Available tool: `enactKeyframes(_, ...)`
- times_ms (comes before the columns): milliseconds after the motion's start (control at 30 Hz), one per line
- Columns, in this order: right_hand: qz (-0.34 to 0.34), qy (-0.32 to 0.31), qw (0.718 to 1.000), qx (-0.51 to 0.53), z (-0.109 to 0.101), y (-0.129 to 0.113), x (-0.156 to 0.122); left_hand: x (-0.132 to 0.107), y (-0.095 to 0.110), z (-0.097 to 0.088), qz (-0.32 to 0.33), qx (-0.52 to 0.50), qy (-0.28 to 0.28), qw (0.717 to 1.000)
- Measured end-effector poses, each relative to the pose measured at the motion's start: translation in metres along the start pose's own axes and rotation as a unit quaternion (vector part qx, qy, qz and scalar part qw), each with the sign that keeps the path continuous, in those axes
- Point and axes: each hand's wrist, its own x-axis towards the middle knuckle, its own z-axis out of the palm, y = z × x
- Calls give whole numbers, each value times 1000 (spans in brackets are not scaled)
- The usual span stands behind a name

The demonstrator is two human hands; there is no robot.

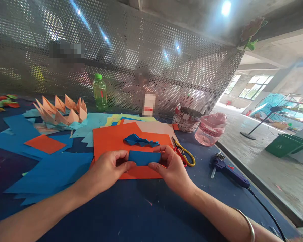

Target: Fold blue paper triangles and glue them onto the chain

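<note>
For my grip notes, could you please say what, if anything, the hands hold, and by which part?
A blue paper rectangle, pinched at its left end by the left hand and at its right end by the right hand.

Blue paper (144, 158): a small, plain rectangle, one broad face visible; whether it is folded cannot be told.
Long edges: running left to right, nearly level.
Short ends: pinched by the left hand (110, 166) and right hand (172, 166), partly hidden by fingers.
Place: over the orange sheet (108, 141).
</note>
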Motion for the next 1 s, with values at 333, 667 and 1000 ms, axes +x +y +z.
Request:
enactKeyframes(333,-8,0,999,-32,-2,7,4,3,-4,-1,13,14,-4,1000)
enactKeyframes(667,15,-42,999,-23,9,6,-5,-8,16,4,11,-57,-70,996)
enactKeyframes(1000,-7,-27,999,-43,3,4,-1,1,4,0,-2,-46,-51,998)
